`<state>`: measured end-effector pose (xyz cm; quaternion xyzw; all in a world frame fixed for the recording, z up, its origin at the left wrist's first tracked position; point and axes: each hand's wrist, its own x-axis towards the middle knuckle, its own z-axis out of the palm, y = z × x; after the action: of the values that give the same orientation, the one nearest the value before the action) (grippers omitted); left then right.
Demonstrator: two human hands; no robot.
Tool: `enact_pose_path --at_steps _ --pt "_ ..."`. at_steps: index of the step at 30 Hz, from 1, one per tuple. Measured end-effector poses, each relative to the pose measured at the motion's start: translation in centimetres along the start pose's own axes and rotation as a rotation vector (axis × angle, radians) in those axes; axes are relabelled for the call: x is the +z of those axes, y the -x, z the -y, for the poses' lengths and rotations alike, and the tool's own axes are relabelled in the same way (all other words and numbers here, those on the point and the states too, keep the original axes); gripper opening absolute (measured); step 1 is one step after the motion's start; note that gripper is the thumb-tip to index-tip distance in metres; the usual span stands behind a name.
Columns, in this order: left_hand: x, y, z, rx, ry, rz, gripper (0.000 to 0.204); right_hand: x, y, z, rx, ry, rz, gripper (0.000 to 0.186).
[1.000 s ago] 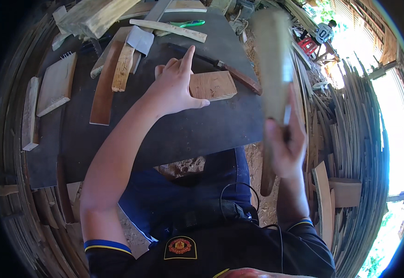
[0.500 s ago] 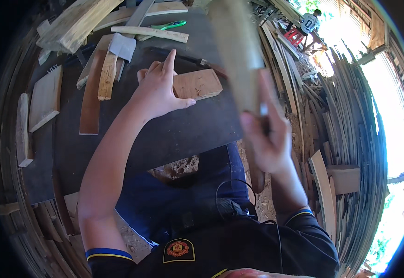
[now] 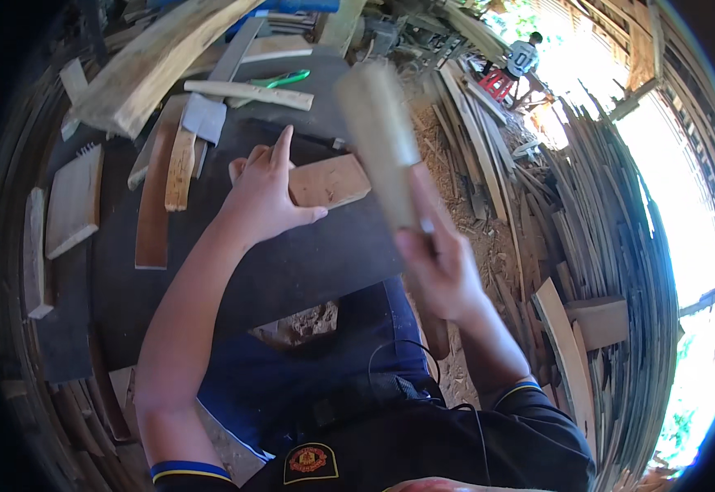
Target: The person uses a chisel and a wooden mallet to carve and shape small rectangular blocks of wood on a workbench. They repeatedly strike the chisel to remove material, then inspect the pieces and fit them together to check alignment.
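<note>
My left hand [image 3: 261, 193] grips the left end of a short reddish-brown wooden block [image 3: 330, 181] on the dark tabletop [image 3: 292, 262]. Its thumb lies along the block's near edge, and its index finger points away from me. Part of the block is hidden under this hand. To the right, my right hand [image 3: 439, 266] is wrapped round what looks like a club-shaped wooden mallet [image 3: 375, 135]. The mallet's pale, thick end is blurred and raised, at the block's right end in the view; whether they touch I cannot tell. A dark-handled tool [image 3: 325, 139] lies behind the block.
Left on the table lie a hatchet [image 3: 203, 119], a brown wooden strip [image 3: 154, 221], a pale board [image 3: 75, 201] and a large beam [image 3: 161, 66]. A green-handled tool [image 3: 284, 79] lies farther back. Stacked wood strips [image 3: 612, 221] stand right; a person [image 3: 524, 56] sits beyond.
My right hand and the mallet have swung left, nearer the block. My left hand stays on the block. The whole view has shifted, with the table lower and farther left.
</note>
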<state>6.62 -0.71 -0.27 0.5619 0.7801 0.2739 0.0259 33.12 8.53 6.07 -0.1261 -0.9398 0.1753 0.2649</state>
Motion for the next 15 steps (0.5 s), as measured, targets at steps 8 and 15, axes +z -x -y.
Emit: enact_pose_path --at_steps 8,15 --pt "0.4 0.3 0.2 0.046 -0.013 0.006 0.128 3.4 1.7 0.7 0.264 -0.298 -0.183 0.076" --pt "-0.1 0.5 -0.4 -0.002 -0.010 0.040 0.128 -0.5 -0.5 1.4 0.153 -0.135 -0.086 0.075"
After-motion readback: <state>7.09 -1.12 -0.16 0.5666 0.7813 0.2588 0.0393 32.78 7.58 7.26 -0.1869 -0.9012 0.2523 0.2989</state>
